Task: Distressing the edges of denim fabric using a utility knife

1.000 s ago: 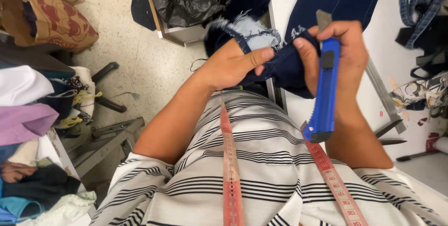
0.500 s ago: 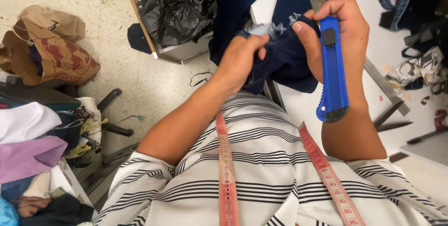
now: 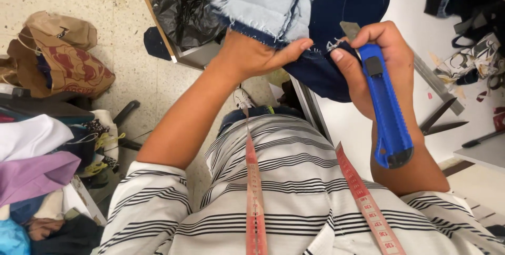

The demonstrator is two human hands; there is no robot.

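**Head view: denim hem held against a utility knife blade**

Head camera, looking down over the person's chest.

Counts: two hands, one utility knife, one denim garment, one measuring tape with two hanging ends, one pair of scissors, one black plastic bag, one brown paper bag, one stack of folded cloth.

Left hand (image 3: 252, 55): closed on the dark blue denim garment (image 3: 326, 2), thumb stretched flat along the lower edge, fingers hidden behind the fabric. The turned-over hem shows its paler inner face, frayed with loose white threads, directly above this hand.

Right hand (image 3: 376, 63): fingers wrapped round the blue utility knife (image 3: 386, 107), thumb tip pressed near the blade end. The handle is ribbed plastic with a black slider and a black butt cap, and runs down and to the right past the wrist. The grey metal blade tip sits at the frayed denim edge, just beside the left thumb tip; whether it touches the cloth, cannot tell.

The garment hangs from the upper frame edge, over the white table (image 3: 415, 18), between and above both hands.

Surroundings: red measuring tape (image 3: 254, 192) draped over a striped knit shirt (image 3: 294, 202). Scissors (image 3: 439, 121) lie on the table right of the knife. Crinkled black plastic bag (image 3: 184, 7) upper left; creased brown paper bag (image 3: 68, 60) on the speckled floor; folded cloth stack (image 3: 31, 165) at left.
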